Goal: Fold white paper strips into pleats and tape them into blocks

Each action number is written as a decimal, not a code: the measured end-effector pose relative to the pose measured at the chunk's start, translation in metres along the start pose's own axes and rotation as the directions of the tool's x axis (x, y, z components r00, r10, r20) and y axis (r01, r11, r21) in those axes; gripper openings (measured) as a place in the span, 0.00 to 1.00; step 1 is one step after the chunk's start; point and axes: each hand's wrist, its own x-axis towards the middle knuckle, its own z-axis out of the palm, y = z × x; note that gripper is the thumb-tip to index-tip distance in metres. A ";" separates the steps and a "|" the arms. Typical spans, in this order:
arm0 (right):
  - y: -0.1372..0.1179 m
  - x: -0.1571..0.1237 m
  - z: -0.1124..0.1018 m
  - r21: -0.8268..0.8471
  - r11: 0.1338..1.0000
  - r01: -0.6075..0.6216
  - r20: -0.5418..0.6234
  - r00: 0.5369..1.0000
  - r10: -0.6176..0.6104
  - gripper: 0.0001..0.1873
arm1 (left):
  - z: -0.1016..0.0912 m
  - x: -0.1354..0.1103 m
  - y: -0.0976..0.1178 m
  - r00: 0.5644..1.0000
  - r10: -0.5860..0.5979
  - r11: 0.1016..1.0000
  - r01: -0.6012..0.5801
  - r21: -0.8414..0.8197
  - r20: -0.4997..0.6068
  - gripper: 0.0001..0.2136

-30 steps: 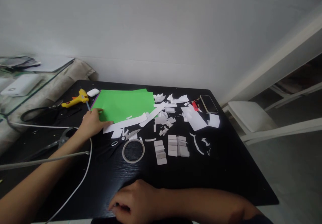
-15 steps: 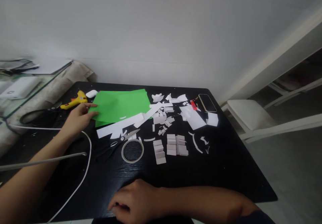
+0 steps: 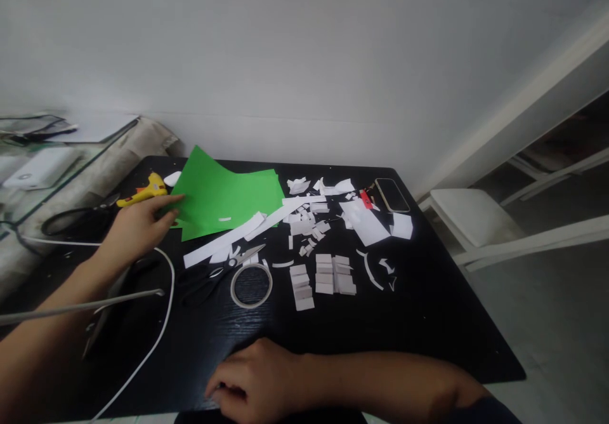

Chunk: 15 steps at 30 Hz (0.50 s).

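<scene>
My left hand (image 3: pixel 141 226) pinches the left edge of a green paper sheet (image 3: pixel 221 198) between thumb and fingers. That sheet's far left corner bends up off the table, and more green paper shows beneath it. A long white paper strip (image 3: pixel 223 244) lies across its near edge. Close to the strip are black-handled scissors (image 3: pixel 231 263), blades parted, and a roll of tape (image 3: pixel 232 284). My right hand (image 3: pixel 259 379) rests at the table's front edge with its fingers curled in, and nothing shows in them.
Folded white paper pieces (image 3: pixel 325 275) and scraps (image 3: pixel 309 224) lie mid-table. A phone (image 3: pixel 392 194) and a red item (image 3: pixel 365 199) sit at the back right. On the left are a yellow glue gun (image 3: pixel 148 189) and a white cable (image 3: pixel 166 322). A white chair (image 3: pixel 459 214) stands to the right.
The green sheet's far left corner has risen and curled, and its left side has been lifted by my left hand. The white strip on it has slid a little. My right hand stays still.
</scene>
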 end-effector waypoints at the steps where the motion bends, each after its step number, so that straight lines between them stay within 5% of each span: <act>1: 0.000 0.000 0.000 0.003 1.000 0.000 0.000 1.000 0.000 0.13 | -0.001 -0.001 0.000 0.999 0.025 0.999 -0.026 -0.028 -0.024 0.25; 5: -0.002 -0.001 -0.003 0.007 1.000 -0.006 0.002 1.000 0.006 0.13 | -0.008 -0.007 -0.001 0.978 0.166 0.977 -0.181 -0.116 -0.129 0.25; 9: -0.002 -0.002 -0.002 -0.004 1.000 -0.014 0.002 1.000 0.014 0.13 | -0.021 -0.017 0.008 0.905 0.322 0.941 -0.338 -0.008 -0.278 0.22; 12: -0.001 -0.002 -0.001 0.004 1.000 -0.006 -0.007 1.000 0.006 0.14 | -0.034 -0.025 0.021 0.874 0.353 0.931 -0.363 0.035 -0.333 0.22; 15: 0.000 -0.001 0.000 0.005 1.000 0.004 0.000 1.000 -0.004 0.14 | -0.049 -0.032 0.027 0.887 0.281 0.959 -0.276 0.066 -0.366 0.23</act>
